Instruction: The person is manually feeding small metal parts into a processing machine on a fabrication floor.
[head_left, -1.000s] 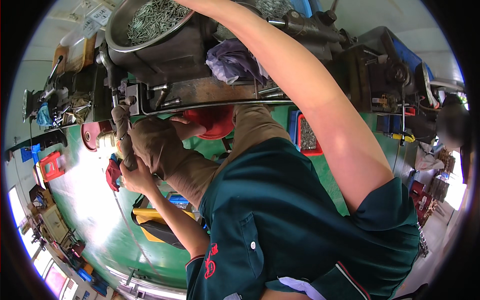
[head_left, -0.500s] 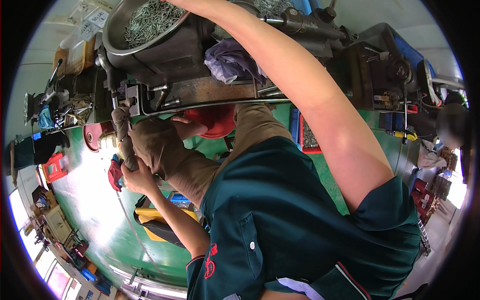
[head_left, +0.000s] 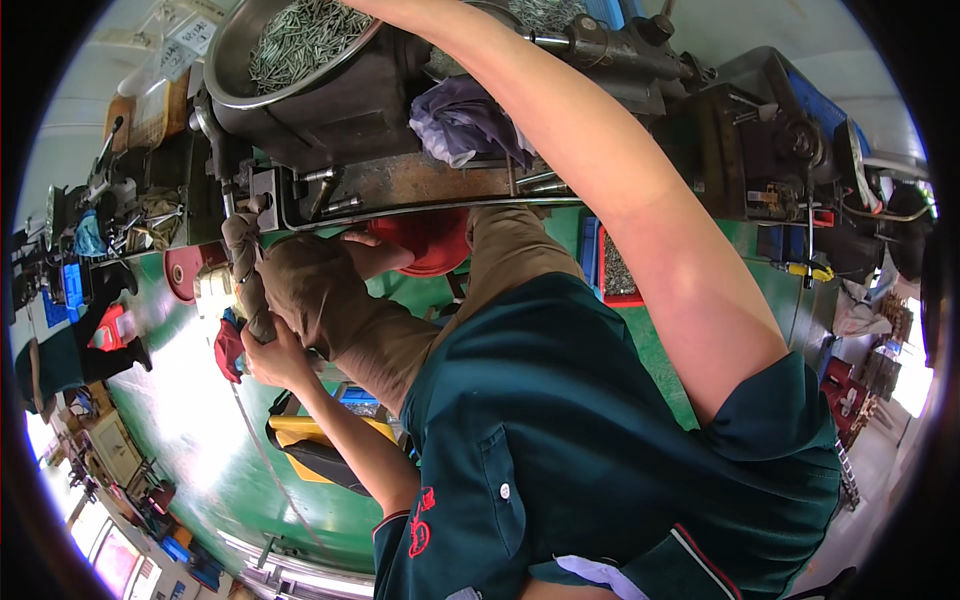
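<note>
My left hand [head_left: 279,354] is closed round the lower end of a machine lever [head_left: 243,250] wrapped in brown cloth, beside my left knee. My right arm [head_left: 610,160] reaches up across the bench, and its hand lies beyond the top edge of the picture. Near that wrist stands a round metal bowl [head_left: 222,82], which holds a heap of small, thin metal pins [head_left: 305,45]. A crumpled purple-grey rag [head_left: 462,122] rests on the machine's metal bed [head_left: 400,185], under my right forearm.
A red stool [head_left: 440,245] is under the bench between my legs. To its right sits a red bin [head_left: 622,270] of small metal parts. A yellow-and-black container [head_left: 310,445] stands by my left arm. At the far left a person [head_left: 75,355] is on the green floor.
The person at the far left has moved down the picture, and more of their legs shows. My left hand, right arm and the lever look much the same.
</note>
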